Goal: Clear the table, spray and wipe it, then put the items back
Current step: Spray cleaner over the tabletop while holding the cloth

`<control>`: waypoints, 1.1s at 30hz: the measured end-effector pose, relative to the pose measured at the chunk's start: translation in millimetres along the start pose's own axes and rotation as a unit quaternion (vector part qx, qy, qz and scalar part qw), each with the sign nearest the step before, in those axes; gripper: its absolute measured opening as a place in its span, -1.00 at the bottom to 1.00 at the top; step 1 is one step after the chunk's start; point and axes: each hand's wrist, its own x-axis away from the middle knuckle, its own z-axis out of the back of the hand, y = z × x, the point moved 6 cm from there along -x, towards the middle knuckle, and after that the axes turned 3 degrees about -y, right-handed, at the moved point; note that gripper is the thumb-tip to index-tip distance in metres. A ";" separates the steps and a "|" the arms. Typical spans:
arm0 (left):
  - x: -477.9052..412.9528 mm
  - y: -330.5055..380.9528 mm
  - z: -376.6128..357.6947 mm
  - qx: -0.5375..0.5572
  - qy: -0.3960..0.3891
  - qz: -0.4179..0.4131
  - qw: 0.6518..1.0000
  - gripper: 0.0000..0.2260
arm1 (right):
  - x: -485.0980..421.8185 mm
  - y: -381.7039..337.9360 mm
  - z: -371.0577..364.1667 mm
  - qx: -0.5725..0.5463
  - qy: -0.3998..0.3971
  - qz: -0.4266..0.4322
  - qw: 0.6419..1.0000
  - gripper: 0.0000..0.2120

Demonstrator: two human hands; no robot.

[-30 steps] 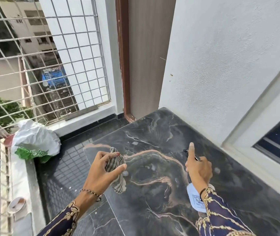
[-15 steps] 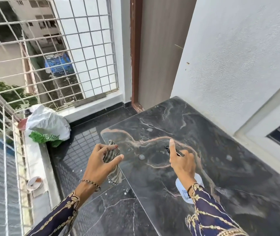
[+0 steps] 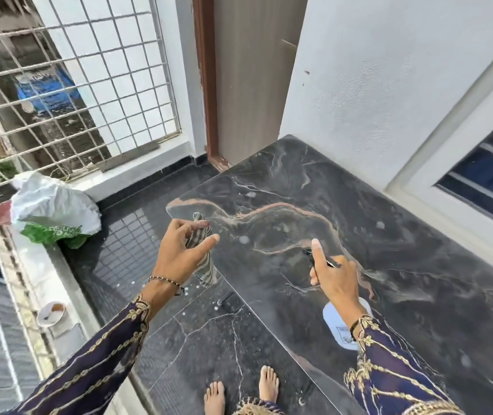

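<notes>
Standing at the near edge of a dark marble table (image 3: pixel 404 235), a person works with both hands above its surface. The left hand (image 3: pixel 179 253) is closed loosely around a striped cloth (image 3: pixel 202 256), thumb and forefinger pinching the upper part while the rest of the fabric hangs down over the table's left edge, apart from the surface. The right hand (image 3: pixel 333 277) is wrapped around the neck of a spray bottle (image 3: pixel 339 324), forefinger extended forward along the black nozzle; the pale bottle body with its label shows below the wrist, held above the near middle of the tabletop. Whether the trigger is pressed cannot be determined.

Tabletop condition: several small whitish droplets and foam spots lie scattered across the marble, mostly in the middle and toward the far side. No other items rest on it.

Surroundings: a white plastic bag (image 3: pixel 53 214) with green print sits on the ledge at left, beside a metal window grille (image 3: pixel 74 85). A small white cup (image 3: pixel 50 313) rests on the same ledge, nearer. A brown door frame (image 3: pixel 206 85) stands at the far end, and a white wall (image 3: pixel 389 70) borders the table on the right. Bare feet (image 3: pixel 240 390) show on the dark floor below.
</notes>
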 end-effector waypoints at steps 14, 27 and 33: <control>-9.4 50.4 -78.6 0.055 -0.102 -0.034 0.993 -0.74 | 14.5 83.7 81.1 -0.058 0.113 -0.138 0.982 0.00; -24.0 105.5 -163.9 0.048 -0.123 -0.038 0.991 -0.71 | -80.7 80.3 125.2 -0.089 0.140 -0.137 0.977 0.00; -24.5 112.9 -195.7 0.057 -0.112 -0.022 0.992 -0.78 | -128.0 90.3 144.2 -0.044 0.171 -0.156 0.972 -0.06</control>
